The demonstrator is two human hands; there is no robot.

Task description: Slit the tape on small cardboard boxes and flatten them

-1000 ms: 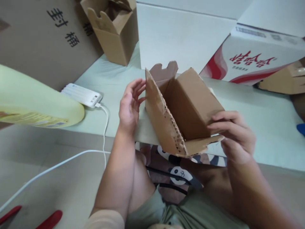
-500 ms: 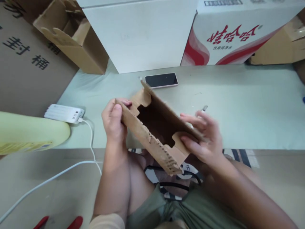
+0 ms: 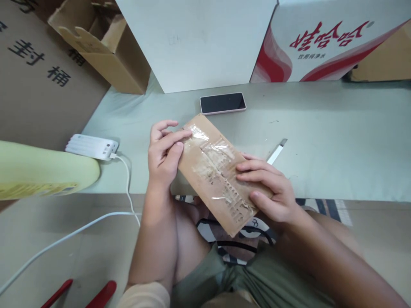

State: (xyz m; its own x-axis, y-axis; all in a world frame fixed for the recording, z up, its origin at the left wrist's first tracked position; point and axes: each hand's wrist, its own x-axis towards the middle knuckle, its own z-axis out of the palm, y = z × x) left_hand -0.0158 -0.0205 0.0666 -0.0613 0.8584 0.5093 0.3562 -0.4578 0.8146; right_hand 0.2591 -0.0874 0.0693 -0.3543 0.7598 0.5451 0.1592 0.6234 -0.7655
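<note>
A small brown cardboard box (image 3: 213, 171) is held aslant over the table's near edge. Its upward face carries shiny clear tape, a lengthwise seam and rough, torn-looking patches. My left hand (image 3: 165, 152) grips the far left end, thumb and fingertips on the taped face. At the near right end, my right hand (image 3: 268, 184) grips the box with its fingers and thumb across the top. Just beyond the right hand, a white utility knife (image 3: 276, 152) lies on the table with its blade exposed. The underside of the box is hidden.
A phone (image 3: 223, 103) lies beyond the box on the pale green tabletop (image 3: 337, 141). White cartons (image 3: 205, 47) and an open brown box (image 3: 109, 51) line the back. At left are a power bank (image 3: 92, 146) with a cable (image 3: 127, 184) and a yellow-green container (image 3: 48, 167).
The box's open mouth with raised flaps faced up before; its taped face now shows instead. My right fingers have come down onto that face. The view has shifted slightly.
</note>
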